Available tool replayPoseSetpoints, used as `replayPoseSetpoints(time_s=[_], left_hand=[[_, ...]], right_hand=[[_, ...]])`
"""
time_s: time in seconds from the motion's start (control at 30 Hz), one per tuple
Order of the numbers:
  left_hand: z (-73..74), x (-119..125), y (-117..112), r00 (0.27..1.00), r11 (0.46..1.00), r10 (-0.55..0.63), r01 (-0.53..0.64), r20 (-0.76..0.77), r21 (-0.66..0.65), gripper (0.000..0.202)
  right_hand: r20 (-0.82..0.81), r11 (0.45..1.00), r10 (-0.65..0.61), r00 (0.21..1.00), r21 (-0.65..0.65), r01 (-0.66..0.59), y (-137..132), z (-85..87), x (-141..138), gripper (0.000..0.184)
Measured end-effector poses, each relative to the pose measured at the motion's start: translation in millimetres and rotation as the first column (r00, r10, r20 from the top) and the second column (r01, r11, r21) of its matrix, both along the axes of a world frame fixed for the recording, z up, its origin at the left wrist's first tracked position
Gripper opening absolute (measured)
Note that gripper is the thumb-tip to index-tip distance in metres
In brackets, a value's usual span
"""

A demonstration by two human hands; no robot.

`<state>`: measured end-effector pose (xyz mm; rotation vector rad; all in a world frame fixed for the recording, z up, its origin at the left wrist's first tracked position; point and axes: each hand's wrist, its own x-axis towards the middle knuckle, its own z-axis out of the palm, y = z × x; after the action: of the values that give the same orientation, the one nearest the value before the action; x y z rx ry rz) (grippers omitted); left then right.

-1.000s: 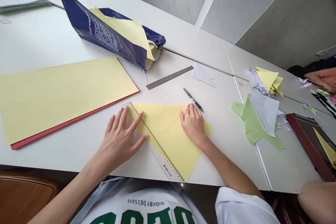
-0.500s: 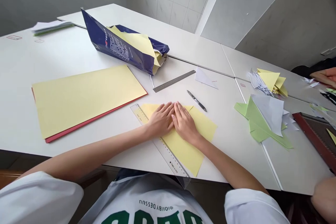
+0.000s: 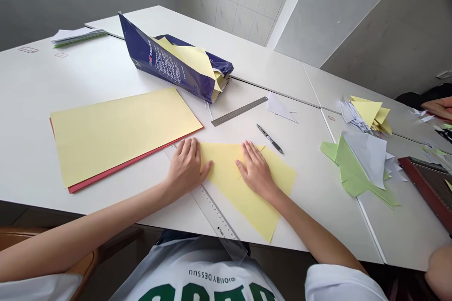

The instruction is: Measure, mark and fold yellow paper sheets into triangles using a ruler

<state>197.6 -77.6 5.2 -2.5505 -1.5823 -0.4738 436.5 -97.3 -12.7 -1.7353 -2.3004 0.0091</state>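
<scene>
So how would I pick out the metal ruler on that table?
On the white table, find the dark blue paper packet lying open with yellow sheets spilling out. Just beside its mouth lies the slim grey metal ruler, slanted, with a black pen nearby. Unlike the clear plastic ruler under the left hand, it is opaque and untouched.

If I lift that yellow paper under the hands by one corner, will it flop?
Probably yes: the paper looks thin and flat, so it should droop. It likely weighs little and may slide on the smooth table; the left hand and right hand rest on it.
</scene>
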Motion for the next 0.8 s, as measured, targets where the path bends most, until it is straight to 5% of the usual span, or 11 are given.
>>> replayPoseSetpoints(time_s=[0.1,0.3,0.57,0.8], left_hand=[[-0.2,2,2,0.998,0.998,-0.056,0.056,0.013,0.002,0.067],[-9.4,-2,16,0.945,0.943,-0.326,0.326,0.014,-0.066,0.062],[-16.1,-16,20,0.937,0.936,-0.347,0.348,0.028,-0.051,0.068],[-23.7,-36,7,0.939,0.939,-0.342,0.341,0.028,0.037,0.070]], right_hand=[[-0.005,1.000,-0.018,1.000,-0.014,0.017,5,8.7,-13,0.061],[-0.038,0.977,0.205,0.978,-0.053,-0.206,17,15.6,-41,0.062],[-0.053,0.975,-0.217,0.975,-0.061,0.213,21,3.0,33,0.066],[-0.086,0.982,-0.184,0.979,-0.058,0.180,31,1.4,54,0.067]])
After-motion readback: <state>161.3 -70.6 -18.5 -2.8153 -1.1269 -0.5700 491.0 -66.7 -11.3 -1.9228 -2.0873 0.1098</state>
